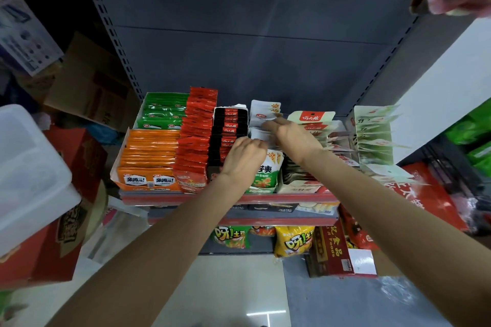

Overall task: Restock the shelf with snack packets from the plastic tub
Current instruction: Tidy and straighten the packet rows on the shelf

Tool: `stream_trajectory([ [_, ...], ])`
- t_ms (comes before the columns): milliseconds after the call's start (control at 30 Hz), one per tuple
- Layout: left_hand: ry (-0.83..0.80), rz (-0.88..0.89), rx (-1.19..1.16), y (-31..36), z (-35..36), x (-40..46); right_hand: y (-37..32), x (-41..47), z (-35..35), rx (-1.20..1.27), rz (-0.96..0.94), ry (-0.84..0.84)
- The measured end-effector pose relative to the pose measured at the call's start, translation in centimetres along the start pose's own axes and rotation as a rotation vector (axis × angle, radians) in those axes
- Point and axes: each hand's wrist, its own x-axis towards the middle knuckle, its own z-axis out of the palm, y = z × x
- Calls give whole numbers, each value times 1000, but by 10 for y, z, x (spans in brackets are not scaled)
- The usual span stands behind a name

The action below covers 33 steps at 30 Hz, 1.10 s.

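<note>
On shelf, mid-row: white-green snack packets filed upright behind front lip. Left hand fingers curled on row front, bracing; right hand fingers pinch packet tops further back, likely opening slot. Plastic tub off left edge.

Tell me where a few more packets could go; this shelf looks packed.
Little room: orange packets, red packets, black packets and white-green packets stand tight side by side. Both hands, left hand and right hand, work the white-green row. Bare shelf shows only behind the black and white rows, against the back panel.
</note>
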Motion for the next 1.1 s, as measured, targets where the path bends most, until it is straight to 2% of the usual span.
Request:
stream_trajectory([
  [167,-4,-50,-11,4,8,-2,-11,-59,-1,84,51,344],
  [233,-19,-19,-23,3,9,-8,-28,-86,8,90,1,392],
  [267,-33,-9,-38,1,8,-8,-39,-96,14,87,-40,371],
  [333,-74,-9,-87,-4,3,-3,-56,-104,29,54,-59,171],
  [433,-116,-31,-180,-8,-3,3,-64,-101,59,97,96,-132],
  [467,-115,-34,-186,-9,-2,4,-64,-101,64,123,137,-186],
  [600,-9,-1,-122,-4,2,-5,-62,-102,76,153,146,-221],
  [700,123,186,2,6,11,-15,-59,-100,78,145,147,-210],
  [767,117,228,96,8,18,-18,-58,-100,77,136,143,-209],
  [833,27,194,168,7,23,-18,-58,-102,78,116,129,-202],
  [1000,28,169,225,12,22,-3,-59,-99,73,88,87,-203],
  [1100,-12,15,149,7,20,10,-55,-92,70,126,104,-214],
])
